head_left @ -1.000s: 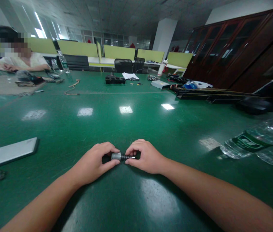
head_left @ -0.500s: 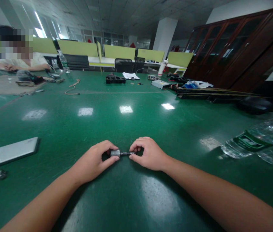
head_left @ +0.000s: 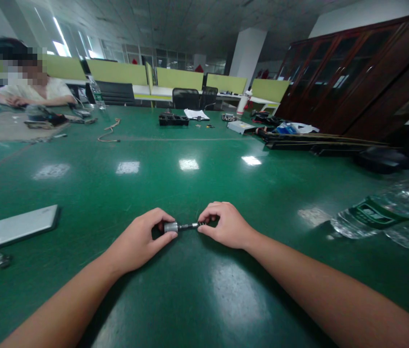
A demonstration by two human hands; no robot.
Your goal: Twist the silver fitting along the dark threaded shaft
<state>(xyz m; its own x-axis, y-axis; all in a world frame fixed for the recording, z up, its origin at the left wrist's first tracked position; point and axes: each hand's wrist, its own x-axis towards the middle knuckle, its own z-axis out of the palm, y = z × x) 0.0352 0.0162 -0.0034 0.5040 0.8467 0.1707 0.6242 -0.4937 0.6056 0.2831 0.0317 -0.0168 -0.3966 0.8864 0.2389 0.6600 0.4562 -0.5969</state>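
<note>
My left hand (head_left: pixel 141 237) pinches a short silver metal cylinder (head_left: pixel 171 227) between thumb and fingers, just above the green table (head_left: pixel 161 179). From its right end a thin dark metal shaft (head_left: pixel 187 226) points toward my right hand (head_left: pixel 224 224). The fingers of that hand are closed around the shaft's far end, where a small coiled piece like a spring (head_left: pixel 201 224) shows at the fingertips. Whether the coil sits around the shaft or only touches it, I cannot tell.
A white power bank-like slab (head_left: pixel 19 227) with a cable lies at left. Clear plastic bottles (head_left: pixel 378 212) lie at right. Farther back are a black tray (head_left: pixel 173 120), papers (head_left: pixel 196 114), a cord (head_left: pixel 110 130) and long dark parts (head_left: pixel 320 140). A person (head_left: pixel 32 92) sits far left.
My right hand has shifted slightly right and away from me, so more of the shaft and the coil shows. The left hand and cylinder have moved slightly left.
</note>
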